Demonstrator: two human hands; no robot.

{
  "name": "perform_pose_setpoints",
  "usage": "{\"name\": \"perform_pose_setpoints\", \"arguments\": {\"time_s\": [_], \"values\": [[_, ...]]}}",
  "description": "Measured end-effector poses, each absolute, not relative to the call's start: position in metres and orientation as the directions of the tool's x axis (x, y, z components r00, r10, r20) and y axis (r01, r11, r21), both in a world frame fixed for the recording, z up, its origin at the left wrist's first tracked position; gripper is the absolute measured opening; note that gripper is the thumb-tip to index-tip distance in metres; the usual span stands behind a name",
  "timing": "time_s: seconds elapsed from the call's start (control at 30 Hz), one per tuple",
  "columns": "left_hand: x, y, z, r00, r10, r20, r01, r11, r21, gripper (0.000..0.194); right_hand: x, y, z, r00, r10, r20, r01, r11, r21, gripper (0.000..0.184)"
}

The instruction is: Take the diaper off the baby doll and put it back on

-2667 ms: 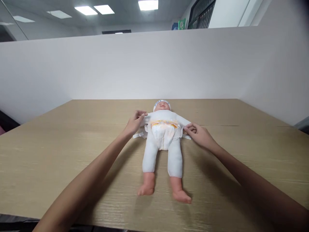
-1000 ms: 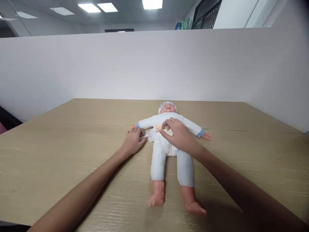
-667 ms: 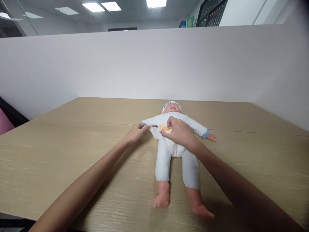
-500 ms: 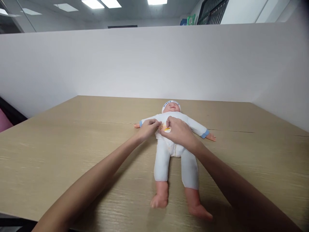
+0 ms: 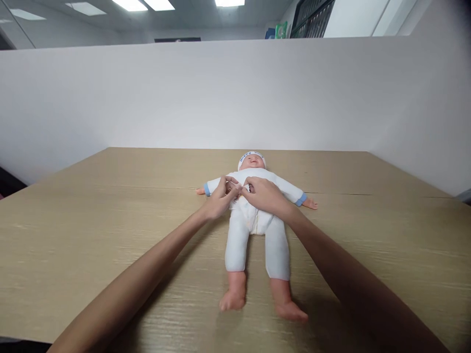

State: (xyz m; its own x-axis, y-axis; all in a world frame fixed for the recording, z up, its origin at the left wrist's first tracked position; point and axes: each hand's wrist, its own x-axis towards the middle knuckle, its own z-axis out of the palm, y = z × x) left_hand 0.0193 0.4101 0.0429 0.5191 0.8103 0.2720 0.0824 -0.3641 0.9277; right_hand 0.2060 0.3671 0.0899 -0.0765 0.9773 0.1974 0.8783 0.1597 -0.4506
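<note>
A baby doll (image 5: 239, 245) lies on its back on the table, head away from me, in a white outfit with blue cuffs and a lettered white cap. Around its hips is a white diaper (image 5: 257, 223). Over the doll's belly, at the diaper's upper front edge, my left hand (image 5: 222, 197) has its thumb and fingertips drawn together. Beside it, almost touching, my right hand (image 5: 264, 196) pinches at the same edge with bent fingers. Both seem closed on the diaper's front, though the fingertips hide the exact spot.
The wooden table (image 5: 91, 235) has a thin seam running across it beyond the hands. A tall white partition (image 5: 235, 93) rises behind the table and along its right side. Past its top, a green package (image 5: 281, 30) shows near a dark grille.
My two hands have come closer together, covering the yellow-orange print on the diaper's front. My left fingers have shifted. The whole view has moved slightly, with the doll now further left.
</note>
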Motion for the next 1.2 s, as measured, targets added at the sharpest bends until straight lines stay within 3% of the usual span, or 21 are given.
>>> {"name": "perform_pose_setpoints", "arguments": {"time_s": [0.3, 0.4, 0.47, 0.53, 0.6, 0.67, 0.73, 0.83, 0.93, 1.07, 1.2], "values": [[0.002, 0.385, 0.04, 0.437, 0.841, 0.319, 0.202, -0.438, 0.876, 0.041, 0.227, 0.372, 0.092, -0.079, 0.967, 0.243, 0.776, 0.213, -0.593, 0.021], [-0.001, 0.364, 0.051, 0.396, 0.811, 0.432, 0.316, -0.561, 0.765, 0.029, 0.228, 0.357, 0.101, -0.053, 0.94, 0.337, 0.751, 0.26, -0.607, 0.021], [-0.004, 0.343, 0.06, 0.493, 0.722, 0.486, 0.348, -0.675, 0.651, 0.023, 0.227, 0.331, 0.103, -0.066, 0.912, 0.405, 0.731, 0.32, -0.603, 0.018], [-0.008, 0.323, 0.066, 0.672, 0.592, 0.444, 0.328, -0.776, 0.539, 0.025, 0.225, 0.296, 0.097, -0.163, 0.897, 0.411, 0.676, 0.405, -0.615, 0.014], [-0.012, 0.31, 0.066, 0.821, 0.473, 0.319, 0.298, -0.832, 0.468, 0.03, 0.226, 0.26, 0.082, -0.282, 0.902, 0.326, 0.611, 0.431, -0.664, 0.011], [-0.016, 0.306, 0.06, 0.88, 0.425, 0.212, 0.295, -0.839, 0.457, 0.033, 0.232, 0.235, 0.064, -0.316, 0.928, 0.199, 0.604, 0.359, -0.711, 0.013], [-0.016, 0.309, 0.051, 0.859, 0.478, 0.185, 0.336, -0.798, 0.5, 0.032, 0.243, 0.224, 0.047, -0.274, 0.952, 0.137, 0.636, 0.287, -0.716, 0.012], [-0.01, 0.317, 0.042, 0.734, 0.645, 0.211, 0.42, -0.676, 0.606, 0.029, 0.257, 0.232, 0.035, -0.157, 0.972, 0.175, 0.692, 0.235, -0.683, 0.011], [0.003, 0.321, 0.039, 0.627, 0.753, 0.2, 0.521, -0.596, 0.611, 0.037, 0.257, 0.249, 0.035, -0.102, 0.975, 0.199, 0.771, 0.204, -0.604, 0.016], [0.016, 0.325, 0.04, 0.588, 0.789, 0.179, 0.589, -0.57, 0.573, 0.043, 0.242, 0.254, 0.027, -0.116, 0.955, 0.274, 0.889, 0.223, -0.4, 0.026], [0.016, 0.326, 0.035, 0.598, 0.768, 0.23, 0.561, -0.606, 0.565, 0.037, 0.233, 0.245, 0.012, -0.156, 0.908, 0.389, 0.913, 0.283, -0.294, 0.011]]}}
